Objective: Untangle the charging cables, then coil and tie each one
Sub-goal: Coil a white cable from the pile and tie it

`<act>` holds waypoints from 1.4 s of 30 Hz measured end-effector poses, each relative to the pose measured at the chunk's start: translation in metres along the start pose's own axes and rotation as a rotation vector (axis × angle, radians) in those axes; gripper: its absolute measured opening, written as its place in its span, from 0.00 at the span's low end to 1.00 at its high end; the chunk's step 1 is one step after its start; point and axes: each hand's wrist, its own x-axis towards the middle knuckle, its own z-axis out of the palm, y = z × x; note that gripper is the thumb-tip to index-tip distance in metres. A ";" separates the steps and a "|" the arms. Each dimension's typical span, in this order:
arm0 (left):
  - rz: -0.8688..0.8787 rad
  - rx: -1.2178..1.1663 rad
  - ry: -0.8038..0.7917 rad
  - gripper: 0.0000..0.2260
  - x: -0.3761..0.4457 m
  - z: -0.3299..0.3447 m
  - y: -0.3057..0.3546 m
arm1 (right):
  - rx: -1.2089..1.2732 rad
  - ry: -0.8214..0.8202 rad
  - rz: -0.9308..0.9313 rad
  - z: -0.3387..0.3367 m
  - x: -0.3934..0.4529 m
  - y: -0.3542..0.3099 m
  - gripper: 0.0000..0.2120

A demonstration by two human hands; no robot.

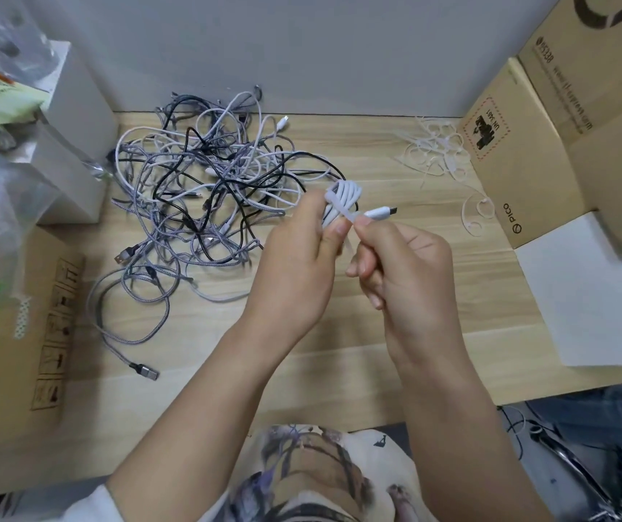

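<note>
My left hand (294, 265) holds a coiled white cable (341, 199) above the counter (339, 352), fingers and thumb curled around the lower end of the bundle, loops sticking up past my fingertips. My right hand (403, 273) sits just beside it, touching, thumb and forefinger pinching the cable's loose end right behind the white plug (381, 212), which points right, away from the coil. A white strip crosses the coil at my left thumb; can't tell if it's a tie or the cable's own tail. Both grips clamped on the same cable.

Tangled pile of cables (204, 190), grey braided, black and white, lies on the counter to the left of and behind my hands, near but apart from the coil. One braided USB plug (145, 371) trails out near the front left. Loose white ties (437, 148) are scattered at far right, beside a cardboard box (520, 152). White paper sheet (588, 295) lies at the right edge.
</note>
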 end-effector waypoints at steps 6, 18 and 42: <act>0.060 -0.042 -0.074 0.04 0.002 -0.004 -0.002 | 0.089 -0.038 0.094 -0.009 0.004 -0.004 0.27; 0.019 -0.124 -0.081 0.08 0.003 0.002 -0.001 | -0.034 -0.131 -0.143 0.001 0.002 0.015 0.19; 0.167 0.024 -0.226 0.07 0.001 -0.003 0.000 | -0.056 -0.129 -0.017 -0.015 0.004 -0.002 0.21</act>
